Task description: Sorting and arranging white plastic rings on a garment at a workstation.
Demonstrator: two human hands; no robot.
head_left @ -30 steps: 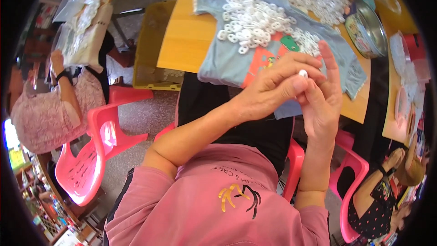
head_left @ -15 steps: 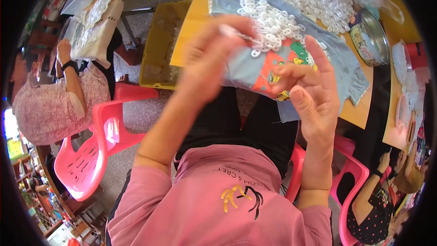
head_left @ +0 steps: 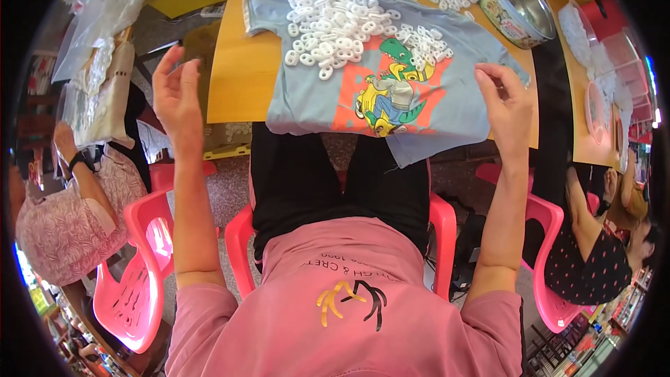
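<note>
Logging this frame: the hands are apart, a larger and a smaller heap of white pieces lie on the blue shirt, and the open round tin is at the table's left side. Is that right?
One thing is wrong: the open round tin is at the table's right side, as the head view shows. The hands are apart, and the two heaps of white pieces lie on the blue shirt.

The pieces [head_left: 335,28] look smooth plastic, the shirt [head_left: 457,63] cloth.

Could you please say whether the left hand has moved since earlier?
Yes, the left hand moved leftward, from in front of the blue shirt to left of the table.
</note>
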